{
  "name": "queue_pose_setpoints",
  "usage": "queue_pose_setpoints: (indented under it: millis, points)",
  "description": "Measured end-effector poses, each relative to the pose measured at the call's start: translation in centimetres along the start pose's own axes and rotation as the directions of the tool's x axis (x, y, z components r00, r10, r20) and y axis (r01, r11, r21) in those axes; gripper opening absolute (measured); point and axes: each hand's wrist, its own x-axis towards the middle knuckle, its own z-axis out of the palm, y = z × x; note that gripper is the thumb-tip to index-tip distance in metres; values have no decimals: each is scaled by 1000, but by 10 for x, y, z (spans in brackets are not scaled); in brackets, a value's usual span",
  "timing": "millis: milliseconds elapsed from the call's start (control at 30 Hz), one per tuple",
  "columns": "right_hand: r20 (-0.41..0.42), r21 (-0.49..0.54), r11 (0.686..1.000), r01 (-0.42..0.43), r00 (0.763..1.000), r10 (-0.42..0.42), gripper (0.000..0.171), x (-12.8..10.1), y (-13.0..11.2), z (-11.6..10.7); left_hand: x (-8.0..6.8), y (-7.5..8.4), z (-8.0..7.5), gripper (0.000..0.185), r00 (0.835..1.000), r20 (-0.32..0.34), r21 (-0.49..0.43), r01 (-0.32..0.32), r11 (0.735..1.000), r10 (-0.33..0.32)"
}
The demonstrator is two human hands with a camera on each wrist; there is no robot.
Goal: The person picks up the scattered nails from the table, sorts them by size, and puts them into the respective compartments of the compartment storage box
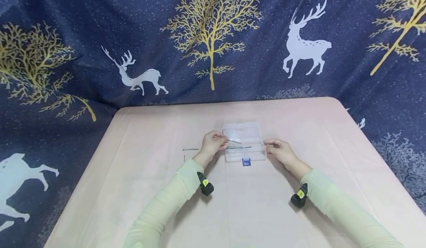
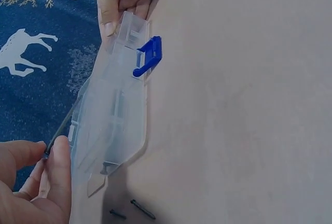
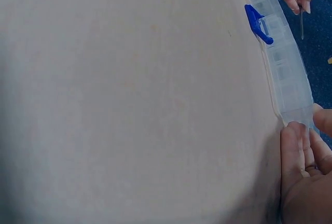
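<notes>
A clear plastic box [image 1: 235, 159] with a blue latch [image 1: 246, 162] lies with its lid [image 1: 242, 131] folded back. Over its left part my left hand [image 1: 213, 143] pinches a long thin nail [image 1: 234, 141] between thumb and fingertips; the nail slants toward the right. Several similar nails [image 1: 235, 147] lie in the box's long compartment. At the box's right end, my right hand [image 1: 279, 151] holds the end wall, thumb near the rim and fingers against the outside, as the right wrist view shows. Left of the box, a long nail [image 1: 190, 149] and a shorter one [image 1: 184, 158] rest on the table.
A pale pink cloth covers the table [image 1: 246, 203]. Behind it hangs a dark blue curtain [image 1: 246, 81] printed with white deer and golden trees. Each sleeved wrist carries a small black camera [image 1: 205, 186].
</notes>
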Motion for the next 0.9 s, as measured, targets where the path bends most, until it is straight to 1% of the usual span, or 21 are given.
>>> queue_pose_setpoints:
  millis: [167,300,533,667,767,900]
  points:
    - [-10,-21,1000,12,1000,-12,42,-3,-4,0,1,1,5,12,999,-31,17,20,1000,-19]
    - [-7,-17,1000,12,1000,-13,41,-4,-6,1,0,0,7,11,998,-49,20,32,999,-31]
    - [-5,-6,1000,19,1000,-19,41,-2,-4,0,-1,2,14,10,998,-63,63,20,998,-16]
    - [-9,12,1000,24,1000,-24,41,-2,-3,0,-1,3,19,11,998,-58,76,-1,997,6]
    - [-13,20,999,29,1000,-29,41,-2,-1,0,-1,3,21,12,999,-47,86,-5,996,9]
    - [-16,5,999,32,999,-32,41,-3,-1,0,-3,3,21,12,1000,-25,129,-4,992,7]
